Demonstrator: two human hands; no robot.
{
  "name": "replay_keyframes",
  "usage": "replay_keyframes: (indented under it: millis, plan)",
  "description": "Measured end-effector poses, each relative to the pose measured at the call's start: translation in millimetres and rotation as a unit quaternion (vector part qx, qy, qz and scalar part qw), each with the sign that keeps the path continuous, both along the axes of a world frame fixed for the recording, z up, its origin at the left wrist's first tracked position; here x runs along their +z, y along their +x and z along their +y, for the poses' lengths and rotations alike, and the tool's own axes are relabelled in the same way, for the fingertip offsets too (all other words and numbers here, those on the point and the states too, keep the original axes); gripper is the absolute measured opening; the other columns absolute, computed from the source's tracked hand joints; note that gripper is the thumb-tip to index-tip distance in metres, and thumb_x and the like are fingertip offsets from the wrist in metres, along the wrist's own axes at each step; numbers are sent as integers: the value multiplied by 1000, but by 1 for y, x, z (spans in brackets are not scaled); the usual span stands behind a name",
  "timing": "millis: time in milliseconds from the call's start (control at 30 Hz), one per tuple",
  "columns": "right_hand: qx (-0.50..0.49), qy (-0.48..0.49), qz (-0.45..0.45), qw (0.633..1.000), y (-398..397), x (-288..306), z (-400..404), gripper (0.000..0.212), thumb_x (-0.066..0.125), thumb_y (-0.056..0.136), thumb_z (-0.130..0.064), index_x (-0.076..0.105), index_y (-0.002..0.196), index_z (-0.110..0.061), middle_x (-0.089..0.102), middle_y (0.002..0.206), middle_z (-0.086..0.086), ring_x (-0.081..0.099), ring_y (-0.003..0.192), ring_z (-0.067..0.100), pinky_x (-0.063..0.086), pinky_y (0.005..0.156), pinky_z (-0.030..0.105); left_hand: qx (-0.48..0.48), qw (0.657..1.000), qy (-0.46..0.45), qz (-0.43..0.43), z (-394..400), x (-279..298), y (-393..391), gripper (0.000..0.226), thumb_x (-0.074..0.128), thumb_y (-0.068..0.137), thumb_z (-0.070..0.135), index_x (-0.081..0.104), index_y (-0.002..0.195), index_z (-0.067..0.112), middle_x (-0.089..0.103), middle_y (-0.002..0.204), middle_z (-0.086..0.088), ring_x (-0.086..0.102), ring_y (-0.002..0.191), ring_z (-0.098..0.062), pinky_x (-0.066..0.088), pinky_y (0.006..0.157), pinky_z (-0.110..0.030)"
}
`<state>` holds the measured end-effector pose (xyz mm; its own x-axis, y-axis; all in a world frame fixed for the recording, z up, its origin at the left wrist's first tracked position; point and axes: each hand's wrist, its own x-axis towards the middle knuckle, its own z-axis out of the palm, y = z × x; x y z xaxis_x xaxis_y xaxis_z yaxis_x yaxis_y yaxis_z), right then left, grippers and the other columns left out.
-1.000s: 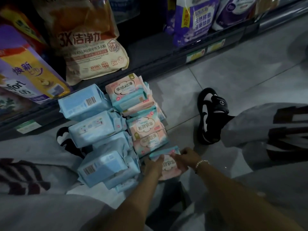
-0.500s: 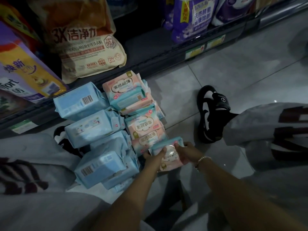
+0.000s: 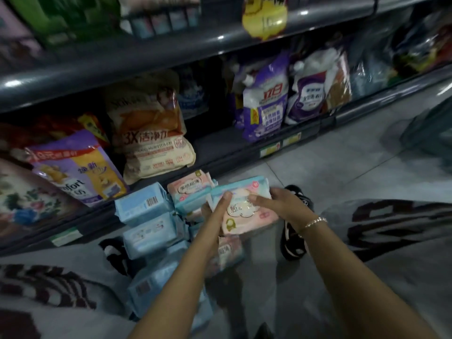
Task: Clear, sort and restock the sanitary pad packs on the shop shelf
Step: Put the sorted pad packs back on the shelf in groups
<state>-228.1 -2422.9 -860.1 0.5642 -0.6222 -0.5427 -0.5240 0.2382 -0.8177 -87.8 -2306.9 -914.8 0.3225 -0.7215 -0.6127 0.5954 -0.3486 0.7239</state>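
A pink and light-blue pad pack [image 3: 247, 220] is lifted off the floor, held between both hands. My left hand [image 3: 216, 206] grips its left edge with the thumb across the front. My right hand [image 3: 278, 203], with a bead bracelet at the wrist, grips its right side. Below and left, a row of light-blue pad packs [image 3: 144, 206] lies on the grey floor. Beside it runs a row of pink pad packs [image 3: 188, 188], partly hidden by my hands.
The dark bottom shelf [image 3: 220, 149] holds large detergent bags, a beige one [image 3: 151, 140] and purple ones [image 3: 265, 104]. A black sandal [image 3: 293, 243] and grey patterned trouser legs [image 3: 391, 223] flank the piles. Grey floor tiles [image 3: 342, 167] lie to the right.
Both hands have raised the pink pack from the near end of the floor row to above the piles. The camera has tilted up, showing more of the shelves.
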Motion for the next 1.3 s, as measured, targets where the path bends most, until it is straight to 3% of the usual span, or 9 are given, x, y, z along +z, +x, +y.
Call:
replay_keyframes:
  millis: [100,300,433,600,733,867,1067,1167,1300]
  plan:
    - [7,-45,-26,999,15,42,-14,47,80,71,-46,70,104,-14,76,93,2,73,86,20,58,84,38,-16,999,-19,-38,-10,43,26,109,74,54,78,39,144,28,60,132,-6,64,112,-25,49,99,-46]
    - [25,-63,-154,986,46,130,-28,56,79,60,-41,67,109,-17,75,102,-1,71,96,15,55,89,36,-32,980,-153,-121,-18,149,62,77,62,73,66,52,132,17,67,122,-8,66,109,-24,52,96,-42]
    - [13,-122,-214,969,69,177,-34,64,79,55,-43,63,111,-19,74,103,-1,71,94,14,57,83,32,13,968,-187,-165,-24,198,84,99,72,61,69,39,142,22,66,125,-6,67,108,-25,57,82,-39]
    - [56,-120,-309,942,97,223,-47,55,74,65,-33,61,117,-18,73,109,1,69,101,16,55,85,30,71,940,-268,-199,-39,248,113,102,79,57,66,35,142,30,64,127,-8,63,113,-33,47,96,-58]
    - [98,-81,-377,917,111,240,-56,46,67,73,-30,60,118,-24,72,112,-5,67,103,10,53,79,19,104,924,-315,-192,-49,276,131,93,82,65,51,39,142,21,62,130,-10,63,115,-29,55,88,-44]
    - [129,-43,-432,892,119,234,-60,74,84,64,-43,54,130,-27,65,128,-2,59,120,12,48,95,21,126,914,-333,-193,-54,284,138,82,76,66,43,44,138,19,64,127,-9,64,112,-27,57,86,-43]
    - [-23,-6,-491,871,141,221,-50,105,97,32,-43,55,124,-14,71,113,9,68,103,23,57,79,31,161,904,-366,-153,-69,281,125,70,75,76,25,42,138,19,63,126,-14,64,110,-32,59,75,-39]
    - [-83,2,-498,863,147,219,-51,86,95,49,-25,55,123,-5,70,112,15,67,105,34,54,91,50,195,903,-360,-130,-78,274,117,77,78,73,29,40,139,23,62,128,-13,64,112,-32,57,83,-48]
    - [-119,30,-508,853,136,222,-65,63,77,59,-9,60,120,-6,72,109,15,69,98,31,58,81,43,212,933,-282,-74,-79,275,126,68,64,65,56,58,124,23,68,119,-10,67,102,-29,51,91,-54]
